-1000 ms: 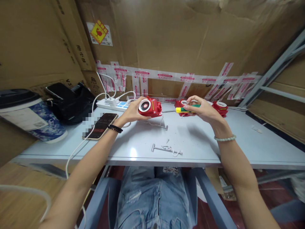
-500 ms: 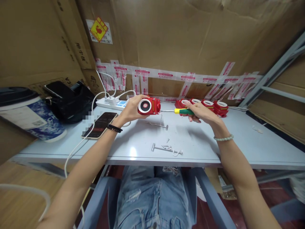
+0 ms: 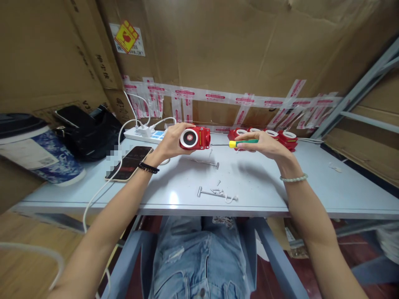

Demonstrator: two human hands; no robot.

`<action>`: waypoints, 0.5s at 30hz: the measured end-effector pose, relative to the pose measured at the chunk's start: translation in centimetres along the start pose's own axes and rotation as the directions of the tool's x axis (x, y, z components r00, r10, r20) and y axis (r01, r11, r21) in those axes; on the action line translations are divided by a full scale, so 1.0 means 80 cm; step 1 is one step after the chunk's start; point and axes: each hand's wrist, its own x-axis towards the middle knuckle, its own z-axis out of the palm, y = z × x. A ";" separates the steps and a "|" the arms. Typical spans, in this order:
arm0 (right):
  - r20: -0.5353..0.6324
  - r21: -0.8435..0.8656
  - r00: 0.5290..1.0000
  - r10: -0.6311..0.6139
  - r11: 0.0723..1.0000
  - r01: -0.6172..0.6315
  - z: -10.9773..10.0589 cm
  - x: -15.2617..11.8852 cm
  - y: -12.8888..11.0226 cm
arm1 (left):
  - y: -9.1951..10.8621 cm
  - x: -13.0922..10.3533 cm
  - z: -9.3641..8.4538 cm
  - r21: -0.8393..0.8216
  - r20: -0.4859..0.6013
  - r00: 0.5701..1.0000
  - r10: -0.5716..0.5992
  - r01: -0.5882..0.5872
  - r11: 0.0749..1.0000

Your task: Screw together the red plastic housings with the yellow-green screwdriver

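Looking down from the head cam, you've got your left hand wrapped around a red toy block with a white round face, holding it up just above the pale worktop, fingers closed snug on its left side. Your right hand has the screwdriver by its green and yellow handle, fingertips pinching it lightly rather than in a full fist, a couple of fingers stretched out along it. The metal shaft runs level into the right side of the block, so the tip looks seated there, though you can't really make out the screw itself. As for progress, I'd guess you're somewhere in the middle: a row of similar red pieces sits behind your right hand near the cardboard wall, and loose screws and metal pins lie scattered on the worktop closer to you, so there's hardware not yet dealt with. Off to your left there's a phone lying flat by a power strip, well apart from the work.
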 end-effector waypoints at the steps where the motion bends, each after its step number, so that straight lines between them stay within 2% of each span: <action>1: 0.012 0.006 0.999 0.039 0.999 -0.039 0.001 0.001 0.002 | 0.000 0.000 0.000 0.002 -0.006 1.000 0.004 -0.004 1.000; 3: 0.029 0.015 0.994 0.104 0.994 -0.105 0.002 0.004 0.006 | 0.001 0.000 -0.001 0.005 -0.015 1.000 0.006 -0.006 1.000; 5: 0.023 0.009 0.993 0.117 0.993 -0.117 0.001 0.005 0.010 | 0.002 0.001 -0.002 0.007 -0.009 1.000 -0.005 0.005 1.000; 12: -0.013 -0.038 0.997 -0.082 0.996 0.081 -0.001 0.002 0.009 | 0.006 0.001 -0.001 0.004 0.012 1.000 -0.020 0.020 1.000; 15: -0.006 -0.022 0.996 -0.089 0.996 0.089 0.002 0.003 0.011 | 0.005 0.002 -0.001 0.016 0.022 0.999 -0.031 0.031 0.999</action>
